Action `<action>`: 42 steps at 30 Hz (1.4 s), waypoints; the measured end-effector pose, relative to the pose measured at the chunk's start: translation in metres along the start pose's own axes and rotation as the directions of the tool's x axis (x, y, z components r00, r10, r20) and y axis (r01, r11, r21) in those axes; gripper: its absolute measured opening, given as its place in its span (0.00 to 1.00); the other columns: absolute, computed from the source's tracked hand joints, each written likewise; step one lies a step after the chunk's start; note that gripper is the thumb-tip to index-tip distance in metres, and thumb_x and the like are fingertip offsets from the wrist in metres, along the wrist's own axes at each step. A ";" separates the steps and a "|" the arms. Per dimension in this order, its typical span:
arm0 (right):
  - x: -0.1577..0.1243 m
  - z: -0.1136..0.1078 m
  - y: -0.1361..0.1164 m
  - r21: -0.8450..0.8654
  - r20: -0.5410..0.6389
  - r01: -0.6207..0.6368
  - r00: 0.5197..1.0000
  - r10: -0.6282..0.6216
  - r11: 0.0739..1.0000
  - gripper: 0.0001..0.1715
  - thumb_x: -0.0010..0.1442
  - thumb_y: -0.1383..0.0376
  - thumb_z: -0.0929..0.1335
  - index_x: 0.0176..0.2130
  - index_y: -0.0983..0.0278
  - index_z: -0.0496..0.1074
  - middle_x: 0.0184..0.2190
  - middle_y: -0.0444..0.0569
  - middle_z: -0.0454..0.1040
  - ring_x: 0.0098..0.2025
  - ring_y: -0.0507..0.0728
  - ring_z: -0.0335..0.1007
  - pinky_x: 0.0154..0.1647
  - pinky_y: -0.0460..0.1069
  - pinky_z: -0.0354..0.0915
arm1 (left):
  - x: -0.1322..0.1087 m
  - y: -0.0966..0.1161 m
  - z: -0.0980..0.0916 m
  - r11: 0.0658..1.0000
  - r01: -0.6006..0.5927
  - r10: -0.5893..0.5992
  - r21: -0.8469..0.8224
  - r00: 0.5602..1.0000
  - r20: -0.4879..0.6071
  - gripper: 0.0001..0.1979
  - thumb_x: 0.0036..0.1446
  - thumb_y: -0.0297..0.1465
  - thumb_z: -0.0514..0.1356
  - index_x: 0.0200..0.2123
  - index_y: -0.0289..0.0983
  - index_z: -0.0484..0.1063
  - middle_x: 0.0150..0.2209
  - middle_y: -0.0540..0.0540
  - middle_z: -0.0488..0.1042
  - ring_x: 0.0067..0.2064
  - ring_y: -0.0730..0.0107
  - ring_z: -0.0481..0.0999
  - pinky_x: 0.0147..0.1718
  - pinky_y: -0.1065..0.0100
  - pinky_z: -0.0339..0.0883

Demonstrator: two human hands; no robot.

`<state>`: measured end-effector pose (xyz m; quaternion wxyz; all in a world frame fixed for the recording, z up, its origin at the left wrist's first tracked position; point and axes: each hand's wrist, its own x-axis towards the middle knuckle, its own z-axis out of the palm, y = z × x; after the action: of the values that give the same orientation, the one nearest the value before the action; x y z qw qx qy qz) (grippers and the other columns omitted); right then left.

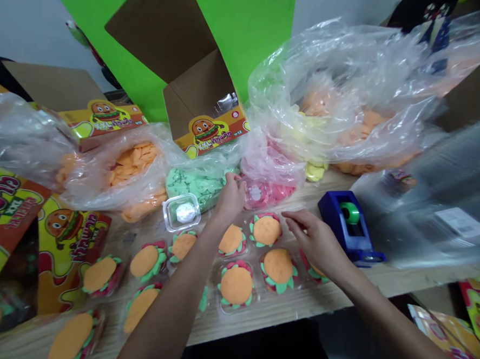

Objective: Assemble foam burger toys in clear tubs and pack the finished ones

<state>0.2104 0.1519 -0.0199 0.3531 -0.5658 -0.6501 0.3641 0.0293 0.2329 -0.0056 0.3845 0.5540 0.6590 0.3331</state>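
Observation:
My left hand (pixel 232 197) reaches over the back row of marshmallow burgers, its fingers closed at the edge of a clear plastic lid (pixel 257 193) in front of the pink pieces. My right hand (pixel 312 240) hovers with fingers loosely extended and nothing visible in them, beside a burger (pixel 266 230) and partly over another burger (pixel 315 272). Several burgers with orange tops and green and red frilled layers sit in clear trays in two rows, such as one burger (pixel 236 283) at the front. Another clear lid (pixel 181 212) lies by the green pieces (pixel 195 179). My left forearm hides some burgers.
Plastic bags hold orange pieces (pixel 135 167), pink pieces (pixel 270 172) and yellow pieces (pixel 316 169). A blue tape dispenser (pixel 346 227) stands right of my right hand, before stacked clear plastic (pixel 437 205). An open display box (pixel 208 132) stands behind; printed boxes (pixel 70 233) are left.

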 end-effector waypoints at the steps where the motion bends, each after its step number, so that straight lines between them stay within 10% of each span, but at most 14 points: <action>1: -0.001 0.002 0.000 0.010 -0.001 -0.010 1.000 0.010 1.000 0.14 0.57 0.63 0.62 0.41 0.64 0.72 0.37 0.52 0.74 0.41 0.59 0.69 0.43 0.54 0.62 | 0.000 -0.002 0.000 1.000 -0.012 0.012 -0.015 1.000 -0.007 0.09 0.58 0.29 0.49 0.43 0.39 0.54 0.22 0.55 0.67 0.12 0.78 0.65 0.13 0.77 0.57; 14: 0.007 0.003 -0.012 0.347 0.032 -0.149 0.989 0.147 0.926 0.22 0.60 0.52 0.57 0.35 0.65 0.70 0.31 0.50 0.73 0.35 0.57 0.70 0.38 0.53 0.64 | 0.001 0.006 -0.018 0.984 0.119 -0.104 -0.132 0.988 0.112 0.04 0.58 0.27 0.47 0.32 0.37 0.59 0.13 0.55 0.66 0.11 0.73 0.66 0.12 0.75 0.58; 16: 0.004 0.001 -0.023 0.520 0.146 -0.258 0.966 0.213 0.814 0.25 0.62 0.52 0.53 0.41 0.64 0.68 0.35 0.51 0.74 0.35 0.57 0.71 0.36 0.53 0.67 | -0.006 0.015 -0.021 0.983 0.106 -0.090 -0.152 0.990 0.108 0.03 0.58 0.27 0.47 0.32 0.37 0.59 0.15 0.54 0.68 0.13 0.72 0.69 0.13 0.74 0.61; 20: -0.008 -0.002 -0.046 0.799 0.490 -0.539 0.840 0.232 0.265 0.22 0.64 0.55 0.52 0.51 0.59 0.60 0.41 0.51 0.74 0.38 0.57 0.73 0.36 0.57 0.70 | -0.031 0.025 -0.026 0.983 -0.098 0.093 -0.152 0.995 -0.037 0.05 0.59 0.32 0.48 0.39 0.39 0.59 0.31 0.50 0.74 0.23 0.74 0.74 0.26 0.70 0.69; 25: -0.024 0.001 -0.058 0.809 0.572 -0.588 0.789 0.223 0.003 0.20 0.65 0.57 0.53 0.52 0.58 0.59 0.45 0.52 0.73 0.41 0.58 0.73 0.39 0.61 0.69 | -0.079 0.027 -0.035 0.840 -0.538 0.532 -0.077 0.843 -0.081 0.15 0.61 0.30 0.48 0.51 0.44 0.59 0.50 0.48 0.68 0.50 0.68 0.68 0.51 0.63 0.61; 33: -0.034 -0.003 -0.071 0.812 0.578 -0.569 0.814 0.049 -0.129 0.26 0.65 0.54 0.50 0.52 0.64 0.61 0.46 0.55 0.71 0.46 0.60 0.70 0.41 0.57 0.69 | -0.131 0.024 -0.054 0.661 -0.700 0.646 0.270 0.715 0.269 0.35 0.51 0.37 0.61 0.59 0.41 0.49 0.56 0.43 0.55 0.58 0.63 0.55 0.57 0.63 0.52; 42: -0.046 -0.008 -0.083 0.819 0.561 -0.564 0.826 -0.058 -0.100 0.27 0.65 0.54 0.49 0.52 0.61 0.64 0.48 0.52 0.69 0.49 0.56 0.67 0.47 0.54 0.66 | -0.142 0.021 -0.042 0.519 -0.768 0.796 0.375 0.595 0.116 0.18 0.49 0.32 0.63 0.43 0.40 0.60 0.46 0.45 0.64 0.50 0.64 0.63 0.50 0.60 0.59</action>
<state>0.1826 0.0992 0.0542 0.4140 -0.1571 -0.1162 0.8891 0.0153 0.0955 0.0519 0.0528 0.8423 0.4046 0.3522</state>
